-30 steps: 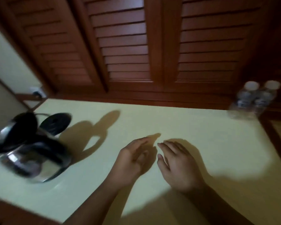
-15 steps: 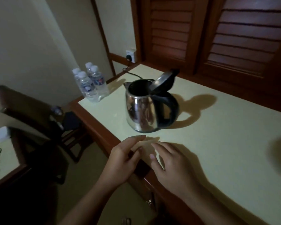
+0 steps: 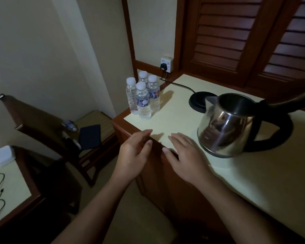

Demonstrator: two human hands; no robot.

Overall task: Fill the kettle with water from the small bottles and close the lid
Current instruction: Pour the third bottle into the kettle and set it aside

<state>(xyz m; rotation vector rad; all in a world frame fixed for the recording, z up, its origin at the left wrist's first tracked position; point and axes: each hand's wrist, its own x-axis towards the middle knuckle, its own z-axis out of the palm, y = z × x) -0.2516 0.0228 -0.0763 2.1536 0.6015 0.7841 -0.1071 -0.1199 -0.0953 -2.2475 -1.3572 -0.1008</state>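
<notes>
A steel kettle [image 3: 229, 127] with a black handle stands on the pale yellow table [image 3: 253, 173], its lid [image 3: 292, 101] tipped open to the right. Its black base [image 3: 197, 101] lies behind it, off the kettle. Several small capped water bottles [image 3: 143, 101] cluster at the table's left corner. My left hand [image 3: 134, 154] hovers open over the table's front edge, below the bottles. My right hand [image 3: 185, 155] rests flat and open on the table, just left of the kettle. Neither hand holds anything.
A wall socket [image 3: 166, 65] with a plug feeds a cord to the base. A wooden chair [image 3: 60, 131] with a dark phone stands left of the table. A second table [image 3: 5, 187] with cables sits at lower left. Louvred wooden doors rise behind.
The view has swung left, from the right end of the table to the left corner with the kettle and bottles. Both hands stay open and empty, now at the table's front edge.
</notes>
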